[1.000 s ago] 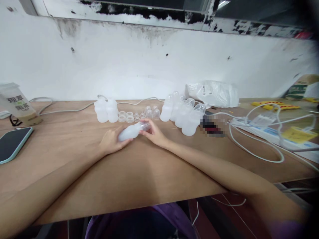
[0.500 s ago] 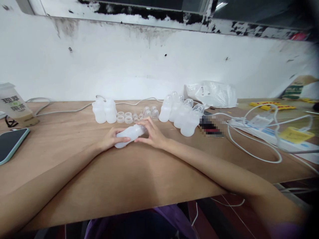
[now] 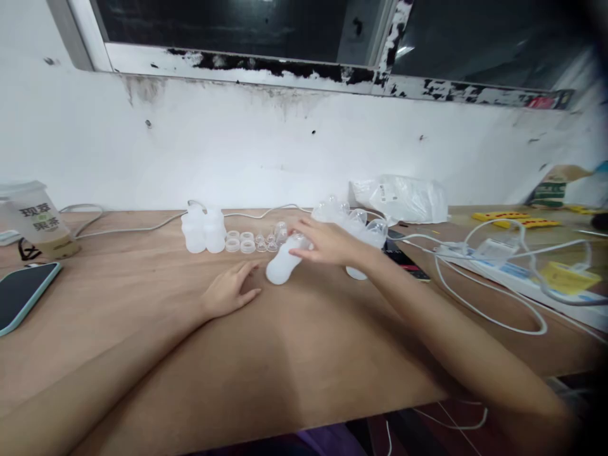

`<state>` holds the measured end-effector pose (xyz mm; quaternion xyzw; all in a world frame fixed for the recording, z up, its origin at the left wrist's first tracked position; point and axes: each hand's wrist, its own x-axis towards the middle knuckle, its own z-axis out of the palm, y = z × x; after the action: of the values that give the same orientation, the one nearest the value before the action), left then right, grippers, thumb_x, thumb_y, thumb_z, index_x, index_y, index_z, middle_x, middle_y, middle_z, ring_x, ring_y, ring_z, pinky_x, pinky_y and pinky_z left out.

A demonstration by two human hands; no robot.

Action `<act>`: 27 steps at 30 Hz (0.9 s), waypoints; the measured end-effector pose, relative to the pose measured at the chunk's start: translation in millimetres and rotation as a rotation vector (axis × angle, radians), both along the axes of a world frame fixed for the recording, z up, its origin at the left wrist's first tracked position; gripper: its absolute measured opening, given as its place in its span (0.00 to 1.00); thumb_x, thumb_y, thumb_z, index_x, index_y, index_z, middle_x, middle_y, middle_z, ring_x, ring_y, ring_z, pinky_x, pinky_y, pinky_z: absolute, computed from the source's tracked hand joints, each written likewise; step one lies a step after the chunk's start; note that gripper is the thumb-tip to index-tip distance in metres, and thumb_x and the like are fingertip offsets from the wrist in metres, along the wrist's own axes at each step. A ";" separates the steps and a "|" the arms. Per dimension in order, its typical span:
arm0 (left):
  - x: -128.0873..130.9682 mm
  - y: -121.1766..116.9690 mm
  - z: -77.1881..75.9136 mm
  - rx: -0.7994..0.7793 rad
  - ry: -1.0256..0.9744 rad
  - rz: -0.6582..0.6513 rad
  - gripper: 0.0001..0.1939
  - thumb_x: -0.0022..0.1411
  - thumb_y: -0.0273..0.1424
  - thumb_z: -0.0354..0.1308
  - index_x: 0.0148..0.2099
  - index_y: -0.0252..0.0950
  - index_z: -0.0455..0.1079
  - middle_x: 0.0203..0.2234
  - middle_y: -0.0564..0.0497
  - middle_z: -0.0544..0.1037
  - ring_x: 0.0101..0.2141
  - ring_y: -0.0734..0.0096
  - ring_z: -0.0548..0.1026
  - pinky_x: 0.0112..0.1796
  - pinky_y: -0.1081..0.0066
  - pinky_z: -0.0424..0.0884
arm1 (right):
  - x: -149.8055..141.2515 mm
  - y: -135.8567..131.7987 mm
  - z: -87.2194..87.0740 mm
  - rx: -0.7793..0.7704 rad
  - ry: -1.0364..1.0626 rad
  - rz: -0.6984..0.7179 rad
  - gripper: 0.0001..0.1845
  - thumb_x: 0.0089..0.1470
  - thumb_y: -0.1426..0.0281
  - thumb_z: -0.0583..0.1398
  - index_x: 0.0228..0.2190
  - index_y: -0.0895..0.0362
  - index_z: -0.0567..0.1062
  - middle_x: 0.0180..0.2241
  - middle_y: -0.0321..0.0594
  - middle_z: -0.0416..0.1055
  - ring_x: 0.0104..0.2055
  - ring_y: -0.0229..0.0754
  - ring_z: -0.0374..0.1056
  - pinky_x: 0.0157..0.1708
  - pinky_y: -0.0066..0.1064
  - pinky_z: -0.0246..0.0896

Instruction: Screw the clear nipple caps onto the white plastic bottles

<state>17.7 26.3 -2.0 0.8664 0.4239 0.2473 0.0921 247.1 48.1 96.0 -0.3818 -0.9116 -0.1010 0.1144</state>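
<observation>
A translucent white baby bottle [image 3: 281, 265] leans to the right over the table, its upper end gripped by my right hand [image 3: 323, 240]. To its left my left hand [image 3: 230, 292] rests on the wood, fingers loosely apart and holding nothing. Behind lie several clear collar rings [image 3: 247, 242], small teats [image 3: 266, 242] and clear dome caps [image 3: 281, 232]. Two open bottle bodies [image 3: 203, 230] stand at the back left. Several capped bottles [image 3: 375, 234] stand on the right, partly hidden by my right hand and forearm.
A drink cup [image 3: 38, 218] and a phone [image 3: 26, 294] are at the far left. A white plastic bag [image 3: 401, 199] lies against the wall. On the right are a dark phone [image 3: 406, 259], a power strip [image 3: 503, 263] with looping white cables, and yellow packets [image 3: 515, 220].
My left hand has let go of the bottle and now lies on the table. My right hand has carried the bottle rightward and turned it more upright. The view has tilted up.
</observation>
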 end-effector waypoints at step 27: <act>0.1 -0.4 0.7 0.061 0.118 -0.069 0.15 0.57 0.34 0.45 0.46 0.37 0.60 0.42 0.47 0.68 0.43 0.64 0.66 0.43 0.65 0.63 | 36.3 43.5 -8.4 0.254 -0.144 -0.506 0.21 0.44 0.64 0.58 0.40 0.61 0.66 0.40 0.53 0.61 0.44 0.55 0.56 0.33 0.42 0.59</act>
<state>17.8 25.9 -1.3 0.8960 0.3908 0.2053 0.0489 283.4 91.7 87.6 -0.5713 -0.7734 -0.2664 0.0673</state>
